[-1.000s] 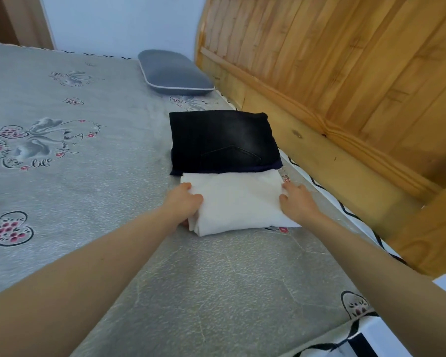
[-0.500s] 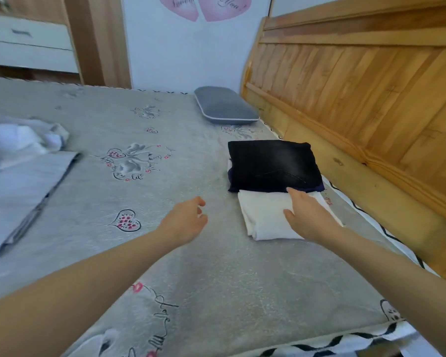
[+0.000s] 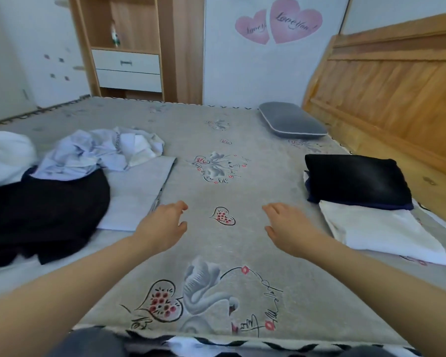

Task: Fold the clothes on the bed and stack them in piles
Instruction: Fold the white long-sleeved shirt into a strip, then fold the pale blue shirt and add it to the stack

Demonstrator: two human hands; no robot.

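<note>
Both hands hover empty, left hand (image 3: pixel 162 228) and right hand (image 3: pixel 286 228) loosely spread at centre frame. 2 folded pieces (image 3: pixel 366 202) sit right; next, reach the unfolded heap (image 3: pixel 70 171) at left.

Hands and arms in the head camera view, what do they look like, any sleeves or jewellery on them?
Both forearms are bare right up to the frame edge, with no sleeve showing. The left hand and right hand wear no gloves, rings, watch or bracelet that I can see.
</note>
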